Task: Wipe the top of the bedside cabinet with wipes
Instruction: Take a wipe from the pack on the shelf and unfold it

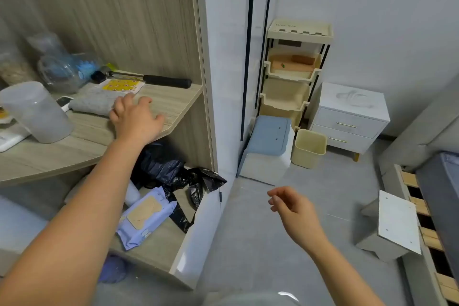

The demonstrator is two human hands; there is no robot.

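Reaching in from the near left, the left hand point(135, 120) is spreading its fingers, holding nothing, and hovering over or resting on the wooden shelf point(173, 104) beside a folded grey cloth point(95, 102). Lower right, the right hand point(290, 205) is hanging loosely curled in mid-air over the floor, also gripping nothing. Below the shelf, a pale purple wipes pack point(146, 216) is lying on the lower board, just beside crumpled black plastic bags point(173, 171). Far right, the white bedside cabinet point(347, 119) is standing by the wall, well apart from both hands, with a smeared mark showing on its top.

Judging from this, no wipe is being held yet. Reaching along the shelf risks knocking the frosted jar point(37, 112) or the hammer point(154, 79), and could pick up the cloth instead of a wipe.
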